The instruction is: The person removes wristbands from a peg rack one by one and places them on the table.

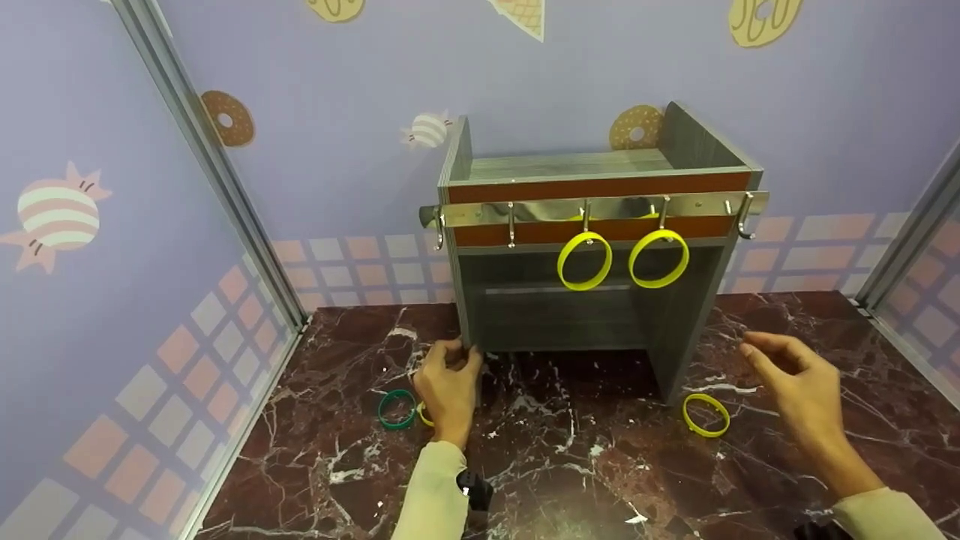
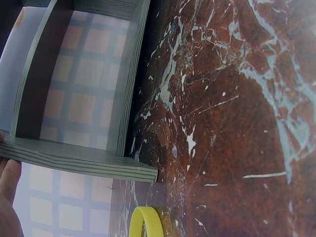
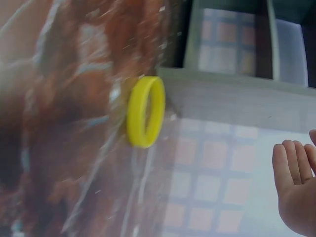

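My left hand pinches the front edge of the left side panel of a small grey wooden shelf, low down; thumb and finger lie on either side of the panel in the left wrist view. To the right of the shelf, my right hand is raised with fingers loosely bent and nothing in it. Below it on the tabletop is a yellow wristband. A green wristband lies left of my left hand, beside another yellow wristband that the hand partly hides in the head view.
Across the shelf's front runs a metal hook rail. Two of its hooks carry a yellow wristband and a second yellow wristband. The shelf stands on a dark red marbled tabletop, between a patterned back wall and side walls.
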